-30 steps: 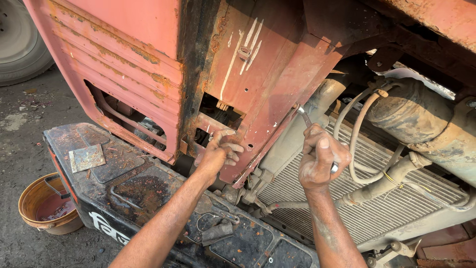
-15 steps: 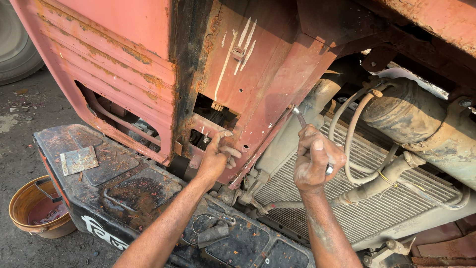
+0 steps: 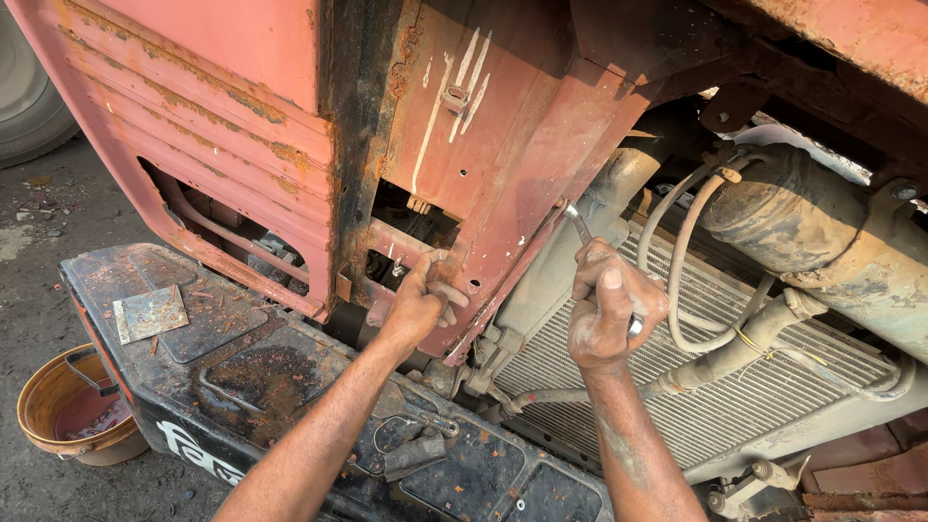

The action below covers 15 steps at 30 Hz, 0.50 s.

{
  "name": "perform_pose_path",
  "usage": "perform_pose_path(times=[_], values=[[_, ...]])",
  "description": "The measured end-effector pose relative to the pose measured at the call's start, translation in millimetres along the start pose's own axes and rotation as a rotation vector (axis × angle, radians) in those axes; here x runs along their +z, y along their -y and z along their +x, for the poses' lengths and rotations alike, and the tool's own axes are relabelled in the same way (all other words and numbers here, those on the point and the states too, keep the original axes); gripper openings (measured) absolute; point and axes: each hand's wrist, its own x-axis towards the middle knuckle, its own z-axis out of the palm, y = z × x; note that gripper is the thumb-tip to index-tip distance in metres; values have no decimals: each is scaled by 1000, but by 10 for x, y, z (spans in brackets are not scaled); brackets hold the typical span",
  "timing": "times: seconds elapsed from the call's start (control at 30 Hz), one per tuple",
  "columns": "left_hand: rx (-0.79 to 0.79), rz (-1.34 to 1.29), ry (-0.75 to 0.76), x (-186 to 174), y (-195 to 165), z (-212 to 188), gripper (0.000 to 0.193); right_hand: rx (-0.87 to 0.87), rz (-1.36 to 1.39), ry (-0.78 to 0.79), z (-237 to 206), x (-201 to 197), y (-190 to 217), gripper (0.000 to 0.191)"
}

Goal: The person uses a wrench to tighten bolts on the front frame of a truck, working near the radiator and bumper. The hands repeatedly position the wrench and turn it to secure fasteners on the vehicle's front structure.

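Rusted red sheet metal forms the body panel (image 3: 503,145) that fills the upper part of the view, its paint flaked and scratched pale in streaks. Left hand (image 3: 418,304): the grip is wrapped around the lower edge of the panel at a small bracket (image 3: 406,246), fingers curled over the metal and pressed against it; a short bolt or pin (image 3: 454,293) protrudes just beside the fingertips. Right hand (image 3: 611,309): the grip is closed in a fist around the handle of a slim metal wrench (image 3: 580,227), thumb laid on top. The tool runs up and to the left from the fist, and its head meets the right-hand edge of the panel; the exact fastener under the head cannot be made out. Below and to the right of the right hand lies a finned radiator (image 3: 715,406), crossed by pale hoses (image 3: 677,280) and a dirty pipe (image 3: 735,348). A large grimy cylinder (image 3: 822,242) sits above the radiator at right. Beneath both forearms runs a black front bumper (image 3: 242,377), dusted with rust flakes and carrying a loose square metal plate (image 3: 150,312). An orange bucket (image 3: 68,406) with reddish liquid stands on the ground beside the bumper's left end. A tyre (image 3: 29,87) shows at the upper left edge.
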Motion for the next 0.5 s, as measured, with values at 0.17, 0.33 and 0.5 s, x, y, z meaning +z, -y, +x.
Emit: perform_pose_path(times=[0.17, 0.33, 0.5], values=[[-27, 14, 39, 13, 34, 29, 85, -17, 9, 1, 3, 2, -3, 54], [-51, 48, 89, 30, 29, 64, 90, 4, 31, -10, -8, 4, -6, 52], [14, 431, -24, 117, 98, -2, 98, -13, 12, 5, -3, -12, -14, 52]])
